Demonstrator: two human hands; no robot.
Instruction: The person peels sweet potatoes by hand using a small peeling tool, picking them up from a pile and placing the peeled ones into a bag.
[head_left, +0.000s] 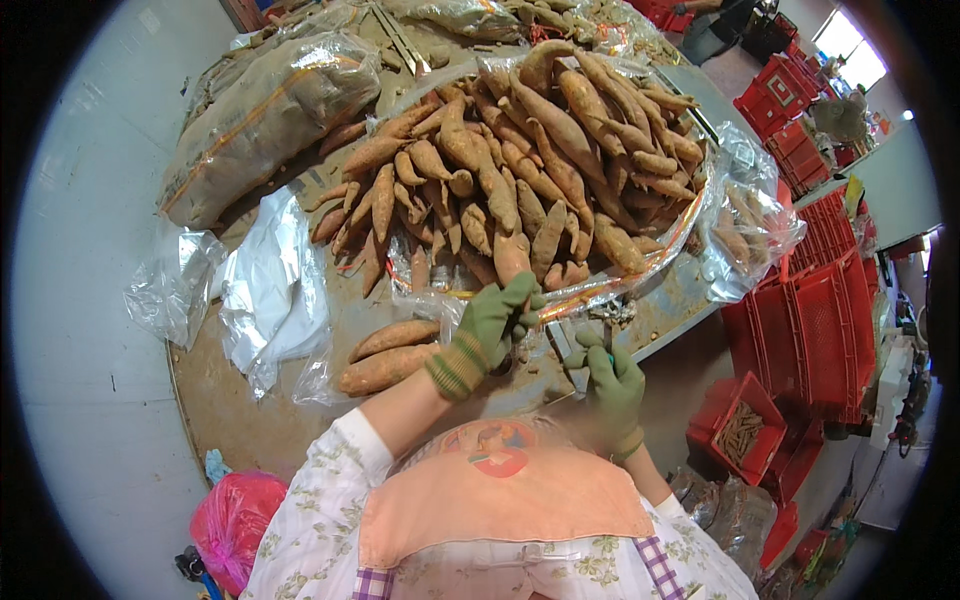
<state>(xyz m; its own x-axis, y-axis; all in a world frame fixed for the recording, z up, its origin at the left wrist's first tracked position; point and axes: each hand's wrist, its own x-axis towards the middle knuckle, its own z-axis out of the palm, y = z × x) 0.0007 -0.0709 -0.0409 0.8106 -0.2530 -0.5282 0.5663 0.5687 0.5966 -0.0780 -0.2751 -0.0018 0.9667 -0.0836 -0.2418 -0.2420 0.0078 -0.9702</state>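
Observation:
My left hand (496, 321), in a green knit glove, grips the near end of a sweet potato (511, 259) at the front of a large pile of sweet potatoes (480, 169). My right hand (613, 386), gloved the same way, holds a small knife (607, 336) with a bit of green handle showing and the blade pointing away from me. The pile lies on an opened clear plastic bag (592, 289). Two sweet potatoes (390, 369) rest side by side on the table, left of my left wrist.
A full plastic sack (274, 124) lies at the back left. Crumpled clear bags (276, 289) spread over the table's left side. A bag of sweet potatoes (742, 225) sits at the right edge. Red crates (814, 322) stack to the right, one small crate (739, 427) holding thin roots. A person works far behind.

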